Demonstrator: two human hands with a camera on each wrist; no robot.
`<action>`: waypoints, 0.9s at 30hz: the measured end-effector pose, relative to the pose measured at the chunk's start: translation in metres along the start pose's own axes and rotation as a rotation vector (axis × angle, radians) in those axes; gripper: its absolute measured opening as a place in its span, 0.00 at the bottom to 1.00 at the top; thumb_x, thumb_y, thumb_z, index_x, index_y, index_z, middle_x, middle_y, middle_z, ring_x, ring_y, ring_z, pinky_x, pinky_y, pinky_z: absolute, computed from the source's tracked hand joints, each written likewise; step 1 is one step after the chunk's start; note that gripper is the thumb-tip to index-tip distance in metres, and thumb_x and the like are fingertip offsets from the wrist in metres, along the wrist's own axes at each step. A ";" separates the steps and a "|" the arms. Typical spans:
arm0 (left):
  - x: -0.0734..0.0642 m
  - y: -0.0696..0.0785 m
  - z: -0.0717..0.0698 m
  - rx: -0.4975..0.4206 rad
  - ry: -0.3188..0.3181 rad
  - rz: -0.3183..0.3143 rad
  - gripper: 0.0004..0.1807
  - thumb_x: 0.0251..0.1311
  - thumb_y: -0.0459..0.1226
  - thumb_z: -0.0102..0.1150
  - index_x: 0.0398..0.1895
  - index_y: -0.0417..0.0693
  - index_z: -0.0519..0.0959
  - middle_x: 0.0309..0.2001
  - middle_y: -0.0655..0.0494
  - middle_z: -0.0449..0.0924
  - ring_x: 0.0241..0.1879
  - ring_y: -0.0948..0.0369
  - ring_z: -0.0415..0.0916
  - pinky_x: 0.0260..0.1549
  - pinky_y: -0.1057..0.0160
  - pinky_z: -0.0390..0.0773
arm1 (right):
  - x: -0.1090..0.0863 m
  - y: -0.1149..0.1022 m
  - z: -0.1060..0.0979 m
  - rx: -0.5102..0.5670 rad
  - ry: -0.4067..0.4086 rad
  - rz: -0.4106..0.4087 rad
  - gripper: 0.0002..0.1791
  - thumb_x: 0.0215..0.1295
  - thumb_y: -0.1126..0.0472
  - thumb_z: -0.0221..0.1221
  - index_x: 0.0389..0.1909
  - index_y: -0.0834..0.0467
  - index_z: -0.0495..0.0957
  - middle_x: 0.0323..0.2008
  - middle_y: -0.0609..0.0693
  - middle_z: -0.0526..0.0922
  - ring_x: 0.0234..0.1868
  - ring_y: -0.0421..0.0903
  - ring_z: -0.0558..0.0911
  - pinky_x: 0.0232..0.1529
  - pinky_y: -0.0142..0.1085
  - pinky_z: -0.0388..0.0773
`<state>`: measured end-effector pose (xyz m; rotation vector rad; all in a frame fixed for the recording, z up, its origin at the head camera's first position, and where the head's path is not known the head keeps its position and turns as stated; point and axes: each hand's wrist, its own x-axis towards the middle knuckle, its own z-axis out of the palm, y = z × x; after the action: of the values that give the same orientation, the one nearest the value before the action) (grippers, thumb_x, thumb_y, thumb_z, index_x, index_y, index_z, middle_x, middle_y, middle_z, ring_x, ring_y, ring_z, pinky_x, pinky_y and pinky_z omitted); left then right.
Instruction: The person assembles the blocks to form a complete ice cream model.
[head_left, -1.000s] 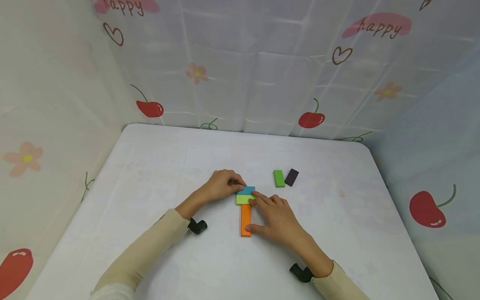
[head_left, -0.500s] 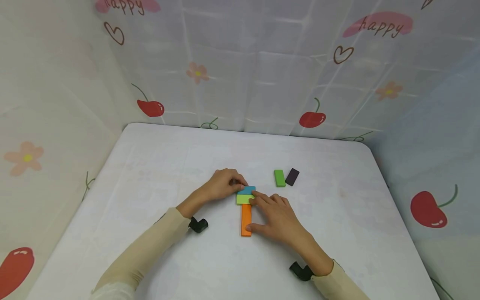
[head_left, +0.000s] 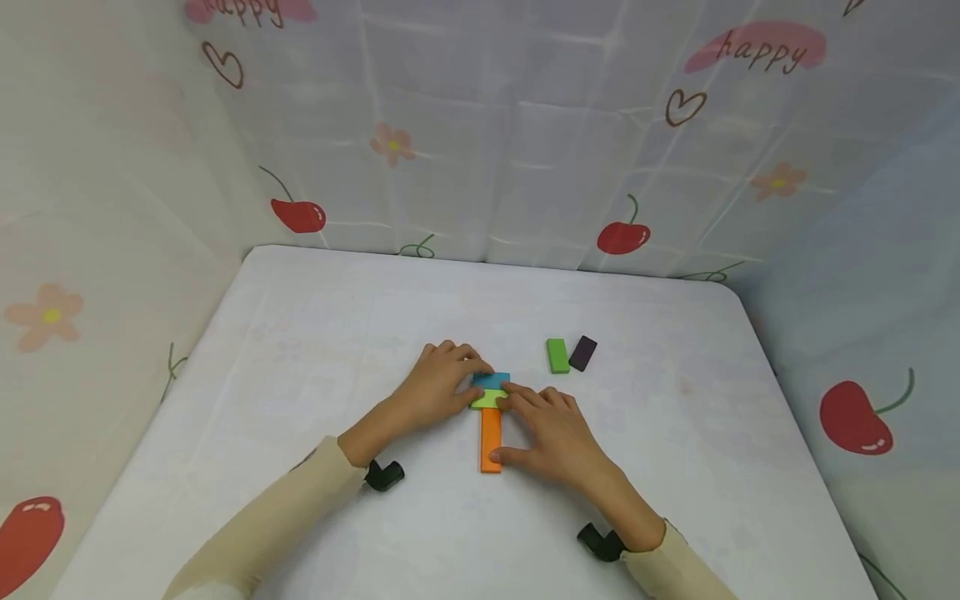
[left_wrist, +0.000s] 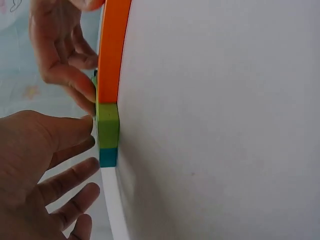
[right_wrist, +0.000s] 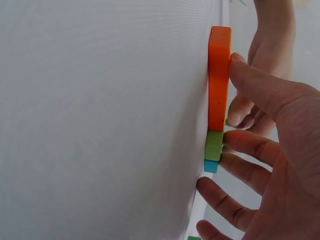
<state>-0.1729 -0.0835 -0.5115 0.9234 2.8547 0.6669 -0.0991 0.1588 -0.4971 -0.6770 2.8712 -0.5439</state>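
Orange fills the strip of the long block (head_left: pixel 491 442) at the head view's centre, its upper end meeting a light green block (head_left: pixel 491 402), with a blue block (head_left: pixel 492 381) above that on the white table (head_left: pixel 337 317). My left hand (head_left: pixel 435 387), fingers loosely spread, reaches over the blue and light green blocks; my right hand (head_left: pixel 557 433) stretches from those two down to the orange. In the left wrist view, my left thumb tip is at the light green block, left of centre. In the right wrist view, my right thumb rests by the orange block, fingers apart.
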 end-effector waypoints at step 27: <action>-0.041 0.030 0.009 0.153 -0.048 0.045 0.38 0.61 0.67 0.70 0.67 0.59 0.78 0.75 0.56 0.74 0.71 0.55 0.67 0.64 0.53 0.67 | 0.000 0.015 0.004 0.051 0.061 -0.099 0.26 0.74 0.45 0.67 0.70 0.44 0.80 0.79 0.44 0.74 0.57 0.50 0.78 0.69 0.59 0.67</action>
<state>-0.1212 -0.0815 -0.5094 1.0124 2.8827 0.4279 -0.1045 0.1697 -0.5062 -0.8116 2.8807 -0.6592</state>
